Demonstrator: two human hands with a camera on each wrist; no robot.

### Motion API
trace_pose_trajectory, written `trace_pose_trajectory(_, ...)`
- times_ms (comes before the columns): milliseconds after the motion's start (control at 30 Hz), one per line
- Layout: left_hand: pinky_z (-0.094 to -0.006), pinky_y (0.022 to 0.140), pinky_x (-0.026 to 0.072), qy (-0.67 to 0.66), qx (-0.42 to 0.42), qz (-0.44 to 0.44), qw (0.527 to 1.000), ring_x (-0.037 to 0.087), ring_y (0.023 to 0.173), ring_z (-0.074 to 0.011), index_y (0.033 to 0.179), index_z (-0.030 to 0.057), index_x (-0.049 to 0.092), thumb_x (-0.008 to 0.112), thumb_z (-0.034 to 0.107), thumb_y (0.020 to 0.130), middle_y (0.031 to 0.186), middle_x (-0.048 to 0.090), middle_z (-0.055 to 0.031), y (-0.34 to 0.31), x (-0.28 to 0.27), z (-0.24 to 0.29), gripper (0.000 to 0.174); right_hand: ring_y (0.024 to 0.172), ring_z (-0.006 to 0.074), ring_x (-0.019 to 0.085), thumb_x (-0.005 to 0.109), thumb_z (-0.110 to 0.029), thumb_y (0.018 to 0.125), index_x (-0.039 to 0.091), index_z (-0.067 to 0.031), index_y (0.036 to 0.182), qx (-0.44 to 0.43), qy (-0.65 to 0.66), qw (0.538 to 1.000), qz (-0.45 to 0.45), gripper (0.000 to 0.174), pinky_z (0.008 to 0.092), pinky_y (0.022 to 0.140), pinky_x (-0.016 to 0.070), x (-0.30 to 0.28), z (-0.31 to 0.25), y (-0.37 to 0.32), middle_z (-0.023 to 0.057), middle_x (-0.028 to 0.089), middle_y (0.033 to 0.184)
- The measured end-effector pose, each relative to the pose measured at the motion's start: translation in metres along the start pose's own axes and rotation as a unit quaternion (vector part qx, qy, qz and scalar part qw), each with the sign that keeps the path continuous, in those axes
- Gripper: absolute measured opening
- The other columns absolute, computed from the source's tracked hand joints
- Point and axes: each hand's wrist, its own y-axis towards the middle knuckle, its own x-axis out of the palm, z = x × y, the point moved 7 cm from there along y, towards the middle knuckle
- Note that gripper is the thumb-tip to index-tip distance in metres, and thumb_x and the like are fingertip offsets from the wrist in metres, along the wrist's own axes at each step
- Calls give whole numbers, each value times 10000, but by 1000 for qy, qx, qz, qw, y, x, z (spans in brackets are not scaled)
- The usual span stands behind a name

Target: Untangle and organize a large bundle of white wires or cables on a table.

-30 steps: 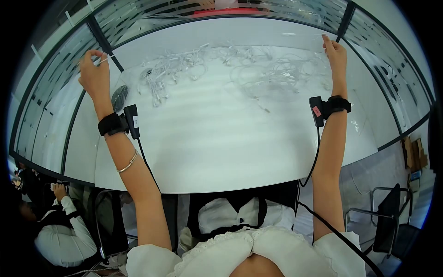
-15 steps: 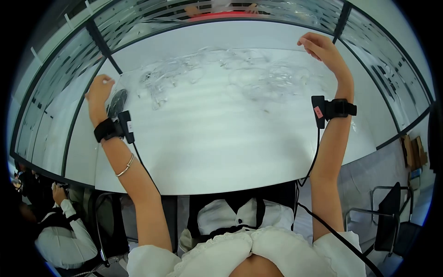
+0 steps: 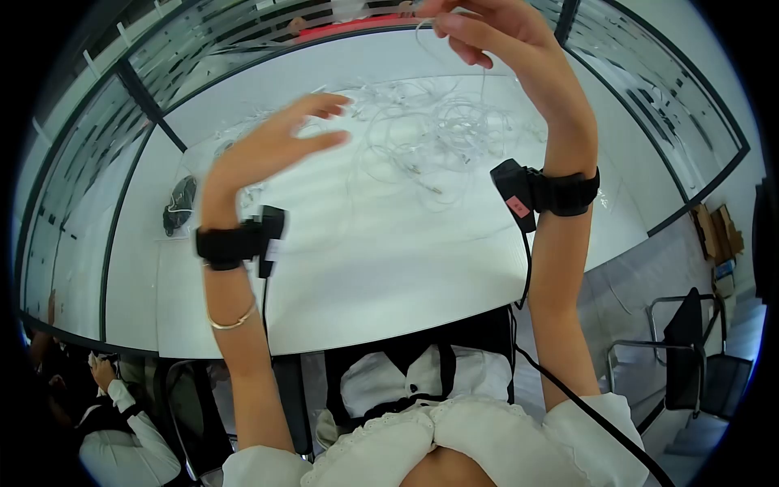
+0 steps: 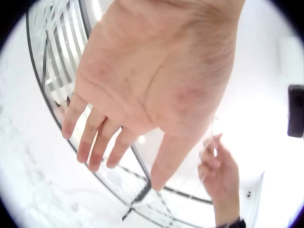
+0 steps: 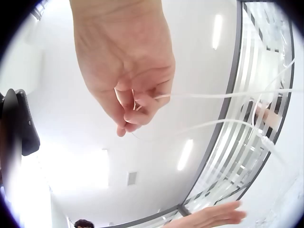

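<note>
My right hand (image 3: 519, 49) is raised above the far side of the table (image 3: 389, 260). Thumb and fingers pinch a thin white cable (image 5: 204, 96), whose lengths trail off sideways in the right wrist view. A strand also dangles below this hand in the head view. My left hand (image 3: 272, 150) hovers over the left part of the table, blurred, with thumb and fingers spread and nothing in them. Its bare palm (image 4: 142, 71) fills much of the left wrist view. Beneath and between the hands lies a tangled heap of white cables (image 3: 454, 134).
A dark bundle (image 3: 180, 204) lies at the table's left side. White panels and a striped glass partition (image 3: 89, 187) enclose the far and side edges. Another person (image 3: 122, 430) sits at lower left, and a black chair (image 3: 686, 349) stands at lower right.
From wide apart, both hands have come inward: the left moved right, the right moved left and up. A second ago the left hand pinched a white strand; now its fingers are spread.
</note>
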Motion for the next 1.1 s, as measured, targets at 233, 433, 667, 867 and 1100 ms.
trace_pose_trajectory(233, -337, 896, 442, -70, 40, -26, 996, 562, 1009, -224, 1106, 12, 586, 626, 247, 881, 1061, 607, -123, 34, 82, 4, 328, 685, 51, 507, 612, -138, 913, 637, -50, 1057, -20, 33, 999, -16, 171, 184, 595, 406, 3, -3, -6, 15, 610, 955)
trace_pose_trajectory(433, -363, 901, 428, -93, 96, 161, 978, 571, 964, -224, 1134, 36, 531, 669, 197, 843, 1072, 583, -83, 35, 67, 20, 361, 717, 52, 523, 614, -99, 897, 626, -28, 1087, -75, 70, 993, -62, 204, 191, 610, 424, 9, -7, -8, 35, 618, 1014)
trace_pose_trajectory(667, -287, 729, 436, -193, 61, 22, 979, 543, 807, -152, 984, 18, 601, 566, 264, 939, 812, 576, -54, 35, 91, 51, 253, 728, 54, 565, 603, -42, 880, 617, -16, 1132, -79, 32, 981, -173, 254, 179, 609, 448, 29, -11, -5, 92, 615, 1132)
trace_pose_trajectory(867, -213, 607, 340, -289, 53, 189, 937, 407, 653, -47, 855, 77, 598, 539, 342, 948, 722, 477, 61, 22, 6, 29, 286, 686, 58, 465, 596, -212, 894, 635, -76, 1100, -89, -223, 970, -47, 250, 190, 609, 394, -11, 4, -12, 10, 582, 902)
trace_pose_trajectory(1100, -247, 541, 236, -392, 147, 356, 835, 259, 571, -73, 697, 99, 427, 502, 260, 971, 624, 308, 43, -26, -97, 9, 327, 525, 64, 397, 586, -240, 871, 645, -135, 1099, 142, -290, 946, -20, 258, 212, 511, 363, -38, 88, -15, -15, 595, 799)
